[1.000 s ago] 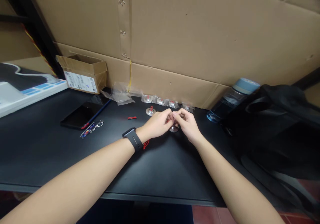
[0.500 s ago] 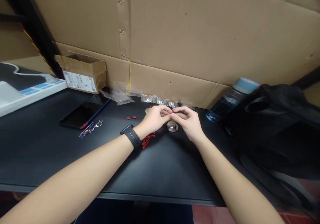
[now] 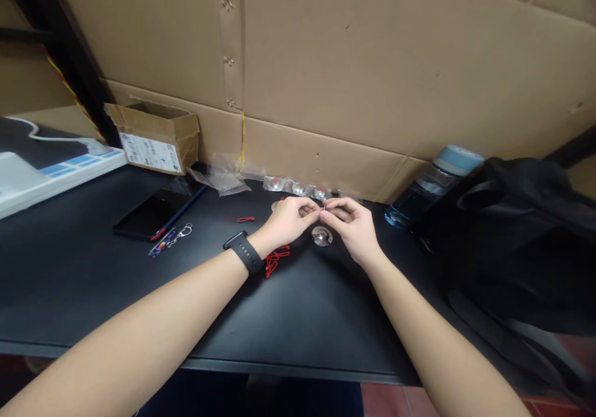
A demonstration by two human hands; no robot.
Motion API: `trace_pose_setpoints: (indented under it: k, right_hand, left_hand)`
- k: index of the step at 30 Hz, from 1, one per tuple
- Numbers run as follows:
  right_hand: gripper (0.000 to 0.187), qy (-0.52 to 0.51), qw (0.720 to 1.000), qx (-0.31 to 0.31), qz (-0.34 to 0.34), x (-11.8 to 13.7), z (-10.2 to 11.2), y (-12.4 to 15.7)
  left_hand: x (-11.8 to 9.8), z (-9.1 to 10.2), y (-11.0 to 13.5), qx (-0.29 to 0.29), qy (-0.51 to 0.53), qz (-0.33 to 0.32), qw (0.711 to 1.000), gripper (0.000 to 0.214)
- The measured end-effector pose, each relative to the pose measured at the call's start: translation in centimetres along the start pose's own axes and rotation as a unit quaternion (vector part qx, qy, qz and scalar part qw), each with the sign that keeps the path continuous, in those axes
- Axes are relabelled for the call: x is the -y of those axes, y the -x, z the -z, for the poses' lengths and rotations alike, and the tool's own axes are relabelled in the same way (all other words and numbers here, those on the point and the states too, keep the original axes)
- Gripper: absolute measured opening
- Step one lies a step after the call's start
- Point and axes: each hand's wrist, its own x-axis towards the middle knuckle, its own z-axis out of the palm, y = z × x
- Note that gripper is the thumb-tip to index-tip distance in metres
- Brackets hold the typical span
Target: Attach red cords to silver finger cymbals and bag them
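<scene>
My left hand (image 3: pixel 294 219) and my right hand (image 3: pixel 350 224) meet fingertip to fingertip above the black table. Both are pinched closed on something small; a thin pale sliver shows between the fingertips, too small to name. Just below them lies a shiny round metal disc with a raised centre (image 3: pixel 321 236). A bundle of red cord loops (image 3: pixel 276 262) rests beside my left wrist, and one single red cord loop (image 3: pixel 246 219) sits farther left. Another disc (image 3: pixel 274 206) is partly hidden behind my left hand.
Several discs in clear bags (image 3: pixel 299 188) line the cardboard wall. Leftward are a phone (image 3: pixel 146 214), a pen (image 3: pixel 179 212), a keychain (image 3: pixel 170 239), an open cardboard box (image 3: pixel 153 138) and a power strip (image 3: pixel 65 178). A water bottle (image 3: pixel 431 184) and black bag (image 3: pixel 521 249) stand at right.
Almost nothing differs. Both hands stay together above the disc, with only a slight shift of the fingertips; the whole view has moved by a few pixels.
</scene>
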Motion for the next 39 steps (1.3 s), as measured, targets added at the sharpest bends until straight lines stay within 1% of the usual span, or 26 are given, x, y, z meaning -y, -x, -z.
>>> trace_pose_setpoints:
  k: [7, 11, 18, 19, 22, 23, 24, 28, 32, 39]
  right_hand:
    - [0.033, -0.009, 1.000, 0.015, 0.004, -0.40, -0.23, 0.02]
    - [0.035, -0.013, 1.000, 0.021, 0.001, -0.64, -0.34, -0.01]
    - [0.033, -0.014, 1.000, 0.013, 0.009, -0.38, -0.27, -0.06]
    - [0.033, -0.018, 1.000, 0.012, 0.007, -0.43, -0.27, -0.07]
    - [0.036, -0.025, 1.000, 0.009, -0.005, -0.65, -0.30, -0.07]
    - [0.036, -0.026, 1.000, 0.009, -0.009, -0.71, -0.31, -0.07]
    - [0.036, -0.026, 1.000, 0.009, -0.012, -0.74, -0.32, -0.06]
    - [0.035, -0.021, 0.999, 0.022, -0.026, -0.53, -0.30, -0.07]
    - [0.033, 0.007, 0.999, 0.027, -0.036, -0.06, -0.11, -0.18]
    - [0.028, 0.088, 0.996, 0.033, 0.010, 0.03, 0.29, -0.30]
  left_hand:
    - [-0.27, -0.09, 0.12, 0.005, -0.020, -0.016, 1.000, 0.012]
    - [-0.02, -0.21, 0.12, 0.005, -0.009, -0.012, 1.000, 0.011]
    - [0.07, -0.24, 0.20, 0.000, 0.025, -0.043, 0.999, 0.011]
    - [0.00, -0.22, 0.27, 0.001, 0.031, -0.053, 0.998, 0.016]
    - [-0.25, -0.15, 0.51, 0.013, 0.025, -0.095, 0.995, 0.049]
    - [-0.31, -0.12, 0.57, 0.017, 0.016, -0.107, 0.994, 0.055]
    - [-0.35, -0.10, 0.61, 0.015, 0.004, -0.117, 0.993, 0.057]
    - [-0.26, 0.00, 0.55, -0.005, -0.045, -0.149, 0.988, 0.043]
    - [-0.14, 0.20, 0.41, -0.020, -0.087, -0.159, 0.983, 0.044]
    - [-0.32, 0.41, 0.44, -0.019, -0.126, -0.163, 0.978, 0.046]
